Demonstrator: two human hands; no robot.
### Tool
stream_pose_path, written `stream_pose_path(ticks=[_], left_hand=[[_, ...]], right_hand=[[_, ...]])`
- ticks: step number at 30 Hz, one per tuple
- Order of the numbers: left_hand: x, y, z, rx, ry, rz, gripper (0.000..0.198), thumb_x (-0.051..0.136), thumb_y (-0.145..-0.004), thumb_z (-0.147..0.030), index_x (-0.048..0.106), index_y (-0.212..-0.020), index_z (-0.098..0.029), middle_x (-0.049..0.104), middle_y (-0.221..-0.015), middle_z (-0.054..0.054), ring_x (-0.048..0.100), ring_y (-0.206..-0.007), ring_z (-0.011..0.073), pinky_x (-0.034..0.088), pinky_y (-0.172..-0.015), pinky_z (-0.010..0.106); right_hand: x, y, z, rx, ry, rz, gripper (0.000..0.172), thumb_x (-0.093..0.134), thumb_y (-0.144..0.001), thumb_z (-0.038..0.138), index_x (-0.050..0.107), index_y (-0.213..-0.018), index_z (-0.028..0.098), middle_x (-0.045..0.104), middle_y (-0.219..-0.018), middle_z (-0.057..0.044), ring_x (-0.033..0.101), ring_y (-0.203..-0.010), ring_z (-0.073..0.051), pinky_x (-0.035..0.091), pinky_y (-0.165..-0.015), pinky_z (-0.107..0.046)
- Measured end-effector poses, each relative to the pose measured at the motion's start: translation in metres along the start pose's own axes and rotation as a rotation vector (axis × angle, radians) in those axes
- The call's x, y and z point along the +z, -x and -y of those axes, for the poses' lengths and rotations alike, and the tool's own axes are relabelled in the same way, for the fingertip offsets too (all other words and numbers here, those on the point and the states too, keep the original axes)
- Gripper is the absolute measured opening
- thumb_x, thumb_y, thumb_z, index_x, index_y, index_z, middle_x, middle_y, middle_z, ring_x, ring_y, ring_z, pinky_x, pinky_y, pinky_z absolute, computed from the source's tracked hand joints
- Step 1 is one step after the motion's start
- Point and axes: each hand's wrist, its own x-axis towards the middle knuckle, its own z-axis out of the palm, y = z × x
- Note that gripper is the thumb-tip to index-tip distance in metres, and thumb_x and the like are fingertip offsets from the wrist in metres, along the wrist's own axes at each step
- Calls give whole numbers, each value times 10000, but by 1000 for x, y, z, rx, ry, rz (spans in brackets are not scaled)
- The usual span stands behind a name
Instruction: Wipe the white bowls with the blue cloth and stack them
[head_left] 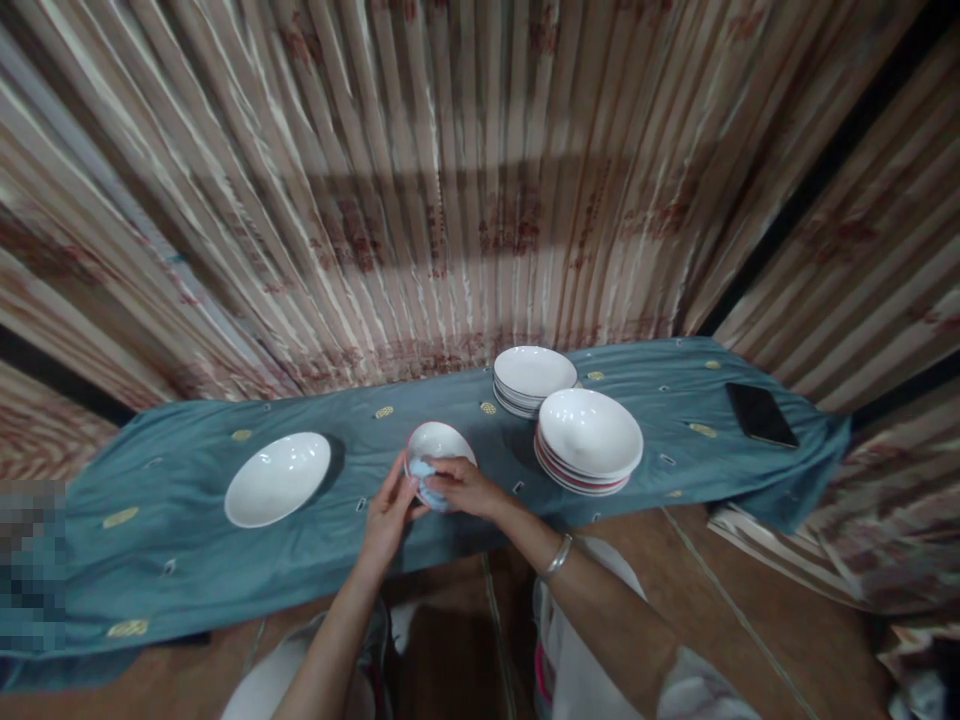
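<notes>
A small white bowl (441,440) with a reddish rim is held tilted over the near part of the table. My left hand (386,510) grips its left side, fingers closed round the edge. In my right hand (466,487) is a light blue cloth (421,470), pressed against the inside of the bowl near its lower rim. The fingertips of both hands are partly hidden by the cloth and the bowl.
A white oval dish (277,480) rests at the left on the blue tablecloth (187,550). To the right stand a stack of bowls (590,435) and, behind it, a stack of plates (535,372). A black tablet-like object (761,414) lies far right. A patterned curtain (480,200) hangs behind.
</notes>
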Motion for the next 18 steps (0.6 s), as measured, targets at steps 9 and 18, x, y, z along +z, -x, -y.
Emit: stream_pose_path(ticks=[9, 18], left_hand=[[5, 5, -5, 10, -27, -54, 702, 832, -621, -343, 613, -1277, -221, 700, -869, 24, 664, -726, 155, 602, -595, 277], [10, 3, -18, 37, 179, -219, 276, 691, -723, -183, 653, -996, -188, 683, -838, 12, 666, -702, 149, 615, -732, 435]], right_hand=[[-15, 30, 15, -1, 831, 219, 210, 508, -837, 122, 675, -964, 132, 705, -1002, -111, 631, -947, -206, 441, -868, -292], [-50, 43, 36, 264, 1020, 75, 257, 445, -890, 164, 687, -967, 124, 710, -1069, -143, 656, -1005, -230, 453, -862, -302]])
